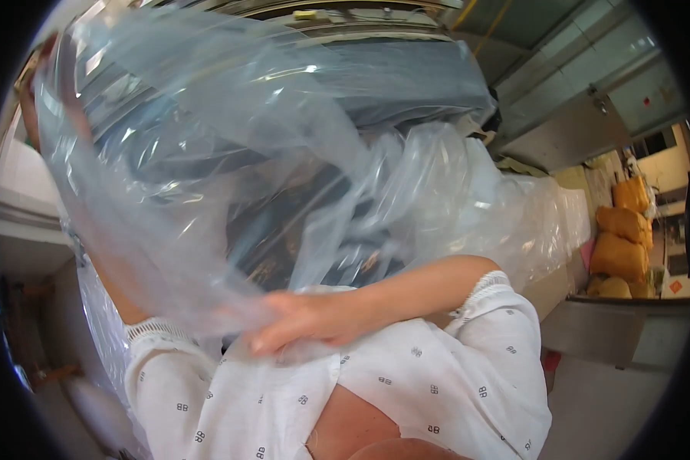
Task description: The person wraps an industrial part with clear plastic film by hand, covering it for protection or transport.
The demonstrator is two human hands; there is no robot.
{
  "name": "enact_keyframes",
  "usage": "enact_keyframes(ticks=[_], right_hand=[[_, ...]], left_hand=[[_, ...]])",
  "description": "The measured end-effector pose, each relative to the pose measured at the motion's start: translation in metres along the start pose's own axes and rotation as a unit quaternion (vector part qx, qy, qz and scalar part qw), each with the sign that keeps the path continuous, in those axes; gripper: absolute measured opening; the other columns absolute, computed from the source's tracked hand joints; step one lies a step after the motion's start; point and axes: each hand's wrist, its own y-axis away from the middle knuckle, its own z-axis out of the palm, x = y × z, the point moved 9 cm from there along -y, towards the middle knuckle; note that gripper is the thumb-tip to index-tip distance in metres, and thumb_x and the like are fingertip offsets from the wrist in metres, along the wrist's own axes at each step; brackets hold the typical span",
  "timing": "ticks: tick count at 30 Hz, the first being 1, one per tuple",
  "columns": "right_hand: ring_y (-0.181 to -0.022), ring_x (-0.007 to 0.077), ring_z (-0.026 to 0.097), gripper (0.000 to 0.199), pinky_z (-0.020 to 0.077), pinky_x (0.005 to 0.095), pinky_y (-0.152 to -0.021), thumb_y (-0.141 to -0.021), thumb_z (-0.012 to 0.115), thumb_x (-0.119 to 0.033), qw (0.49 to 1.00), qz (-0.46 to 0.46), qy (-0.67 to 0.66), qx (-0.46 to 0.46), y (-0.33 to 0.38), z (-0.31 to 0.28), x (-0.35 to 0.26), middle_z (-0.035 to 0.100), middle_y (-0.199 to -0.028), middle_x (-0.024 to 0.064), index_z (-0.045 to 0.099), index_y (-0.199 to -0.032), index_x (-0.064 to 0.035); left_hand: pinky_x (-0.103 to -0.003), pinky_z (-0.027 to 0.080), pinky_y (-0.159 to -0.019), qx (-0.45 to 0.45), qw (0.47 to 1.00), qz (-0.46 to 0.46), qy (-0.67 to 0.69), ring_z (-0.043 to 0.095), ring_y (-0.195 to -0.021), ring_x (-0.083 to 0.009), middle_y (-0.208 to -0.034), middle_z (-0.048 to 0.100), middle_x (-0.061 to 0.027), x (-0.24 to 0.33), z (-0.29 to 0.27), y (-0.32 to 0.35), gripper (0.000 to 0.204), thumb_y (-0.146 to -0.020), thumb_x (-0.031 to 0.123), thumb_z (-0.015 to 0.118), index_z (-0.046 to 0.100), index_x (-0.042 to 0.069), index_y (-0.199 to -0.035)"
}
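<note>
A large clear plastic sheet (276, 100) spreads, creased and partly smeared by motion, from the upper left down to my chest. In front of my chest my right hand (303, 318) is closed on its near edge, thumb against fingers. Far out at the upper left, my left hand (50, 92) is raised at the sheet's outer edge. Plastic and blur cover its fingers, so its grip cannot be made out. Beneath the film lie a grey-blue flat block-like surface (406, 77) and dark material (276, 215), whose kind I cannot tell.
More crumpled clear plastic (506, 218) trails to the right along the table. Several orange-yellow bundles (619, 257) are stacked at the far right. A metal-fronted cabinet or panel (567, 138) stands at the back right. Long rails (345, 23) run along the far side.
</note>
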Motion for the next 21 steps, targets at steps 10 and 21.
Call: enact_keyframes(ticks=[10,21], right_hand=[[-0.106,0.0233,0.05,0.041,0.0413,0.0366,-0.088,-0.082,0.058,-0.021,0.629,-0.316,0.706,0.081,-0.103,-0.03,-0.208,0.05,-0.119,0.01,0.049,-0.12,-0.0059],[-0.121,0.0246,0.039,0.049,0.0285,0.0466,-0.101,-0.074,0.065,-0.023,0.433,-0.283,0.845,0.135,-0.127,-0.101,-0.201,0.046,-0.126,0.0064,0.049,-0.118,-0.0088]], left_hand=[[-0.025,0.041,-0.083,0.014,0.86,-0.314,-0.402,0.051,-0.093,-0.0143,-0.114,0.051,-0.0068,0.046,-0.303,0.22,0.012,-0.088,0.005,0.049,0.054,0.004,-0.099],[-0.027,0.041,-0.076,-0.168,0.83,-0.297,-0.441,0.054,-0.093,-0.0181,-0.1,0.058,-0.0051,-0.014,-0.158,0.149,0.028,-0.077,0.01,0.061,0.06,0.006,-0.104]])
